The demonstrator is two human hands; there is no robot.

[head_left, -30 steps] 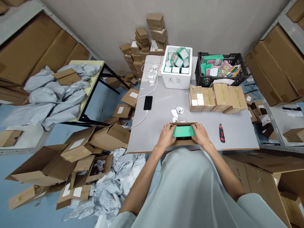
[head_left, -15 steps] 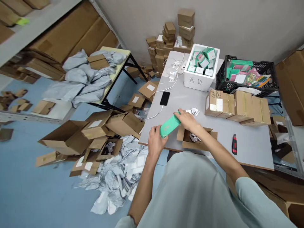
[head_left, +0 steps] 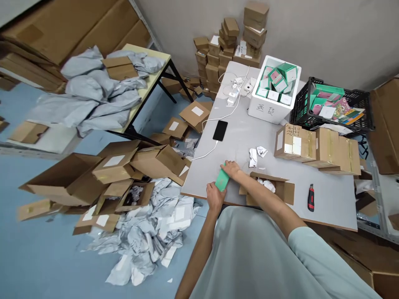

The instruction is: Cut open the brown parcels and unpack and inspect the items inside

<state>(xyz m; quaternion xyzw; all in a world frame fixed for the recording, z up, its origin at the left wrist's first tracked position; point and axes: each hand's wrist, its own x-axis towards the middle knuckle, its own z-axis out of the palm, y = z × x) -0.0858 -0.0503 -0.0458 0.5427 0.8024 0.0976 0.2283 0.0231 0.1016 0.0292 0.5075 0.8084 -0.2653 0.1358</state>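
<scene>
A small green box (head_left: pixel 222 180) is held between both hands over the table's front left part. My left hand (head_left: pixel 215 197) grips its near end, fingers closed around it. At the far end, my right hand (head_left: pixel 232 169) is closed on the box too. Just right of it, partly behind my right forearm, stands an opened cardboard box (head_left: pixel 284 192) with crumpled white paper (head_left: pixel 268 185) inside. Scraps of white paper (head_left: pixel 253 158) lie beyond that box. A black phone (head_left: pixel 220 130) on a white cable rests farther back.
A red and black box cutter (head_left: pixel 311 197) lies at the right. Behind are taped cartons (head_left: pixel 327 148), a white foam box (head_left: pixel 269 111) of green boxes and a black crate (head_left: pixel 339 126). Opened cartons (head_left: pixel 115 164) and grey mailing bags (head_left: pixel 146 232) cover the floor at left.
The green box has come down closer to the tabletop, held in both hands. The view has shifted somewhat. More of the white paper scraps shows now.
</scene>
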